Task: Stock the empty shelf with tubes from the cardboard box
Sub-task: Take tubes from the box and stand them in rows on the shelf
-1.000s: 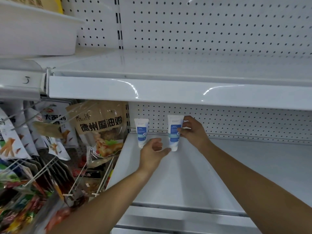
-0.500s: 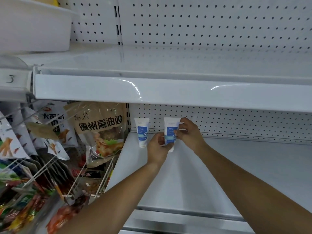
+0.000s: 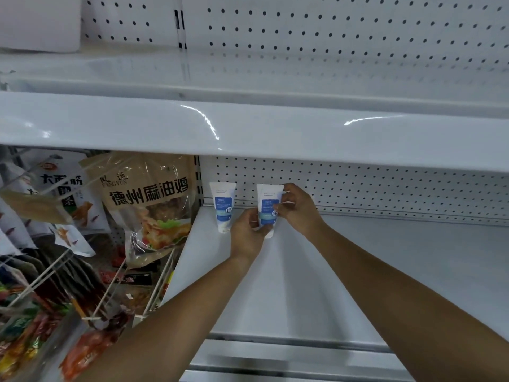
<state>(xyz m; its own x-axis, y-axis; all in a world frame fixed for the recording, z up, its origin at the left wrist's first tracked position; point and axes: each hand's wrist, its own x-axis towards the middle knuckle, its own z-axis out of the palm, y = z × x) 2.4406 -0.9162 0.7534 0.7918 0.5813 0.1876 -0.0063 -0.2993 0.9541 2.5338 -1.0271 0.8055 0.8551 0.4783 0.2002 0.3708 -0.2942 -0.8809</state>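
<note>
White pegboard-backed shelf (image 3: 385,271), first tube (image 3: 223,206) upright at its back-left corner; second tube (image 3: 268,208) just right of it, left hand (image 3: 248,235) gripping its base, right hand (image 3: 296,208) pinching its side; snack bag (image 3: 148,199) hanging left.

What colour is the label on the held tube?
Blue, on a white tube; head view.

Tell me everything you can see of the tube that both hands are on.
The tube is white, soft-looking plastic, with a blue label panel and small print too blurred to read. It is upright, flat crimped end up, white cap down, at the back of the shelf near the perforated wall. The right hand pinches its right edge; the left hand grips its lower part. A matching tube stands apart on its left.
</note>
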